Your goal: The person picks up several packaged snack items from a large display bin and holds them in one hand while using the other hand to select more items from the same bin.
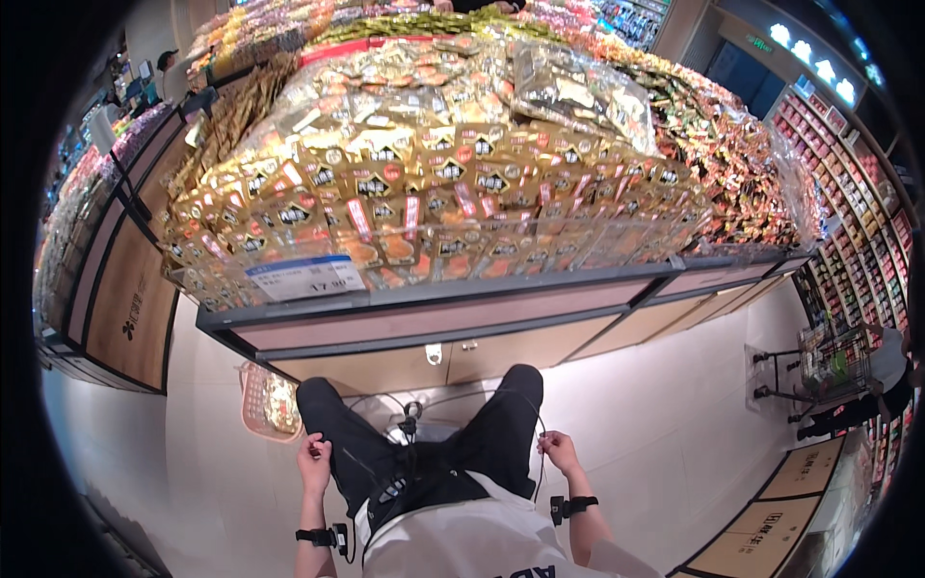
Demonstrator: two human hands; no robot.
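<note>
My left hand [315,454] hangs beside my left knee with its fingers loosely curled, and I see nothing in it. Just beyond it on the floor stands a pink plastic basket [251,412] holding shiny gold packets [280,404]. My right hand [558,448] is beside my right thigh, fingertips bent in at a thin black cable [543,469]; whether they grip it I cannot tell. In front of me, a display bin is heaped with gold snack packets [448,170] behind a clear plastic guard. A large clear bag of packets [582,94] lies on the heap.
A price card [307,277] is fixed to the bin's front edge, above wooden cabinet doors [520,350]. More wrapped goods [744,173] fill the bin to the right. At far right a person [887,361] stands by a shopping cart [831,365]. Another counter [130,311] is at left.
</note>
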